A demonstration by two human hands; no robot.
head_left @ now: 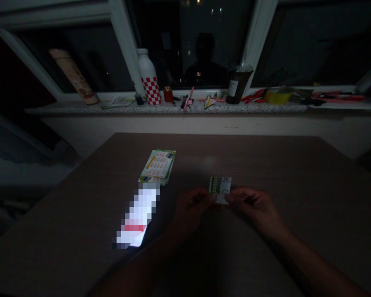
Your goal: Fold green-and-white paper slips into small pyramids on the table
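Observation:
Over the dark table, a small green and white printed card is held up between both hands. My left hand pinches its left edge, thumb toward me. At the card's right edge, my right hand grips it between thumb and fingers. To the left of my left hand lies a phone with a bright, blurred-out screen. Just beyond the phone sits a stack of printed cards with yellow, green and red markings. Dim light hides the card's small print.
A stone windowsill runs behind the table. On it stand a tan cylinder, a white bottle with red checks, a red jar, a dark cup, a yellow roll and red-handled items.

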